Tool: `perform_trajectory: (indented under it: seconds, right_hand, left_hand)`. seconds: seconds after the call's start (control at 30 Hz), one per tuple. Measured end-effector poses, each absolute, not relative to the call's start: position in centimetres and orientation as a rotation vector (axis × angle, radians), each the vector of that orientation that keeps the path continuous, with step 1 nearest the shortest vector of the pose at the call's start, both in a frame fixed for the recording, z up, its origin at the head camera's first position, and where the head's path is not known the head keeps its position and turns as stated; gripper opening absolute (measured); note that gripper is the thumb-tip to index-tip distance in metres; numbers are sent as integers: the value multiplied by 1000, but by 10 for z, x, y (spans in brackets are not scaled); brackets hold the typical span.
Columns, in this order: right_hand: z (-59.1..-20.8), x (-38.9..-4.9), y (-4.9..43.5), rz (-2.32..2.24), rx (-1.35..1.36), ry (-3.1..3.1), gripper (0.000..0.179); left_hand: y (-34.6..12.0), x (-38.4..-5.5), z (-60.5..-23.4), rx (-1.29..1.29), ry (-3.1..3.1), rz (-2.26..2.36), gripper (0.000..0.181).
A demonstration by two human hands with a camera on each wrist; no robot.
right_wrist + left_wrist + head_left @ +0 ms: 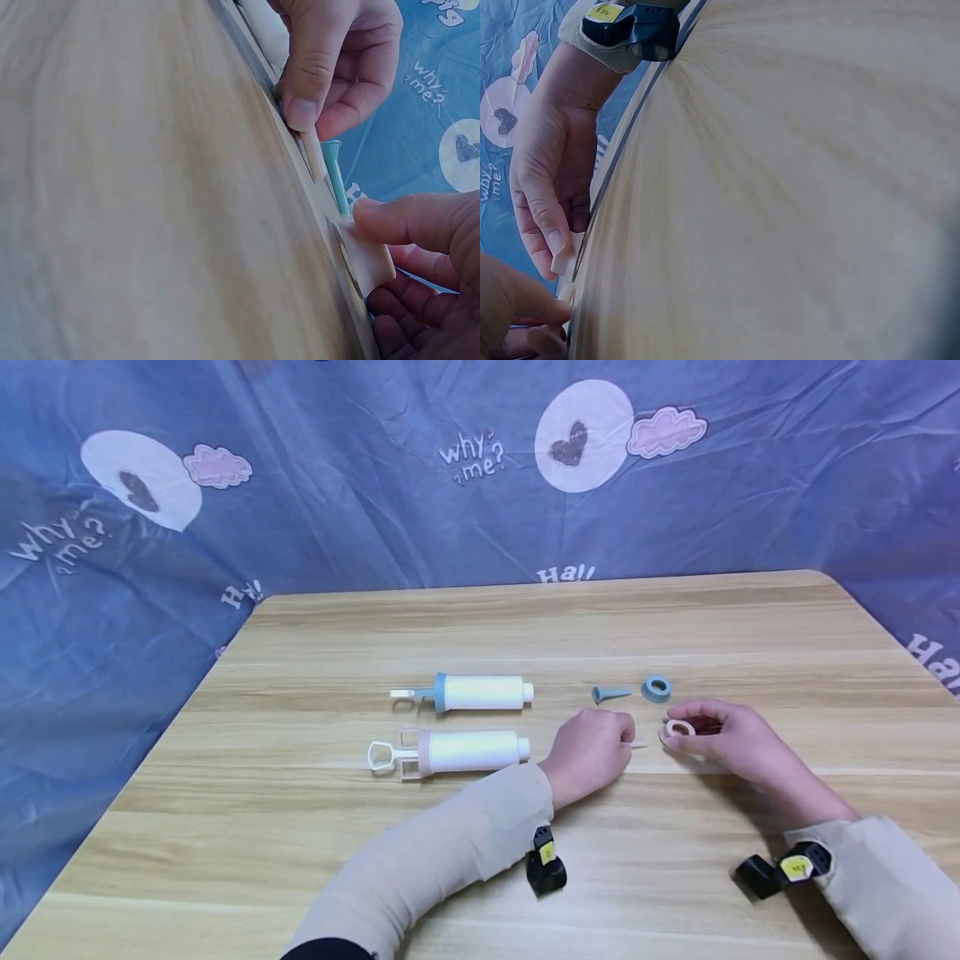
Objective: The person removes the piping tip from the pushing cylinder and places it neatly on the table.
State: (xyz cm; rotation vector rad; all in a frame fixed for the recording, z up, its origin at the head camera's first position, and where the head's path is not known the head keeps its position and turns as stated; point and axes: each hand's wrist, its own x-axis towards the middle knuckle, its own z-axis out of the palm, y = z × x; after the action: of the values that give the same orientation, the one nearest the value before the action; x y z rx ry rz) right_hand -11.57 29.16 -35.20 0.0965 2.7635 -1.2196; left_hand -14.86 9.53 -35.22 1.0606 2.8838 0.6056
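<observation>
My left hand (592, 750) pinches a small pale pink tapered nozzle (315, 155) between thumb and fingers, its thin tip pointing right in the head view and its wide end hidden. To the right, my right hand (716, 739) grips a pale pink ring cap (680, 728) by its sides, low over the table. In the right wrist view the cap (369, 259) sits between thumb and fingers. Just beyond the hands lie a blue nozzle (611, 693) and a blue ring cap (657, 689).
Left of the hands lie two white syringe-like tubes: one with a blue collar (483, 692), the other with a pink collar and white pull handle (472, 751). The wooden table (300, 860) backs onto a blue printed cloth (360, 485).
</observation>
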Motion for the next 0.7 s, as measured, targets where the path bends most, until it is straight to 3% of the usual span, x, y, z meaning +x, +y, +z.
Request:
perform_trajectory:
  seconds: [0.5, 0.7]
  right_hand:
    - [-352, -122, 288, -1210, 24, 2770, 55]
    - [-341, -120, 286, -1116, -1, 2840, 57]
  left_hand:
    - [90, -152, -354, 1003, 2903, 619, 7]
    - [81, -148, -344, 988, 2912, 676, 28]
